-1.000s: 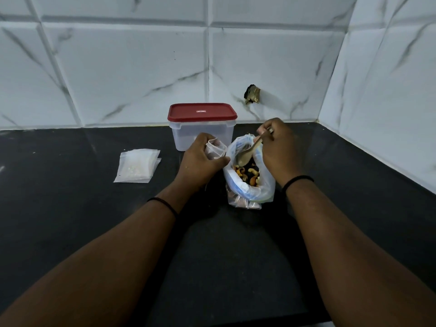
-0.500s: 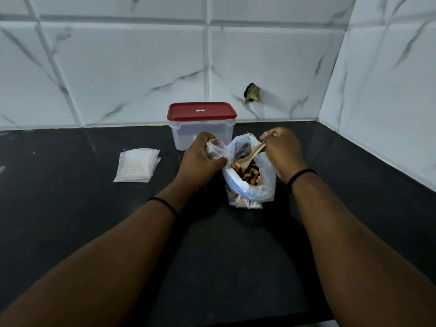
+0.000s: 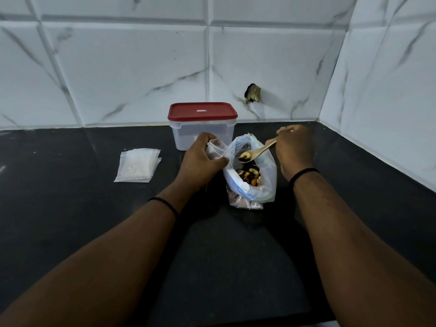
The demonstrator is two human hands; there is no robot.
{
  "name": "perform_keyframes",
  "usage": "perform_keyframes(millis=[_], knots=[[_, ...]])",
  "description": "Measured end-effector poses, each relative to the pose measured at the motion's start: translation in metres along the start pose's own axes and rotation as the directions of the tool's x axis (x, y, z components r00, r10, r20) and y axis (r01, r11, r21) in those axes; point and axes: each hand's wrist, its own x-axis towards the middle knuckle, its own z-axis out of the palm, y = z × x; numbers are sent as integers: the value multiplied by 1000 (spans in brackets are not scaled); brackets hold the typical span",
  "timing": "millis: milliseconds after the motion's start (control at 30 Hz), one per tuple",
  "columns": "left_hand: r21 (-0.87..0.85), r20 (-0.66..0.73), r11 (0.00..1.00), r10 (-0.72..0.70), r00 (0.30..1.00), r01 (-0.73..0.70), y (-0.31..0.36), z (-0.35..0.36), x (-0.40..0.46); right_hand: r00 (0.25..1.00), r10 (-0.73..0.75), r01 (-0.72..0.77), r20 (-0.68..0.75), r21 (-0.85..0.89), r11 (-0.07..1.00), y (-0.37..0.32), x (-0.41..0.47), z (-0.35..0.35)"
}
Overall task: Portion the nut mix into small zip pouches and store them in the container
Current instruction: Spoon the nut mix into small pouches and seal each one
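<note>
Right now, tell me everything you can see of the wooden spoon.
The wooden spoon is pale, light wood in one piece. The right hand grips its handle, which slants up to the right. Its bowl holds a cashew and dark pieces, raised over the mouth of the big nut mix bag, near the small pouch in the left hand.

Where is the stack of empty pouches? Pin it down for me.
In the head view, the stack of empty pouches lies flat on the black counter, left of the left hand and forward-left of the red-lidded container.
</note>
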Motion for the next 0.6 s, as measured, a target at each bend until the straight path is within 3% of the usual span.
perform_keyframes(millis=[267, 400, 433, 500, 567, 600], knots=[[-6, 4, 1000, 6, 1000, -6, -6, 1, 3, 998, -33, 44, -48, 240, 970, -12, -10, 6], [-6, -7, 1000, 18, 1000, -18, -7, 2, 4, 964, -251, 231, 86, 196, 953, -17, -32, 19], [-5, -13, 1000, 16, 1000, -16, -7, 3, 4, 920, -358, 326, 158, 194, 925, -19, -39, 19], [-6, -24, 1000, 14, 1000, -14, -8, 3, 5, 747, -592, 561, 302, 191, 805, -26, -51, 16], [-11, -27, 1000, 11, 1000, -11, -7, 3, 6, 592, -722, 698, 358, 221, 681, -30, -56, 12], [-13, -30, 1000, 9, 1000, -9, -7, 3, 5, 562, -751, 723, 347, 236, 650, -31, -55, 11]])
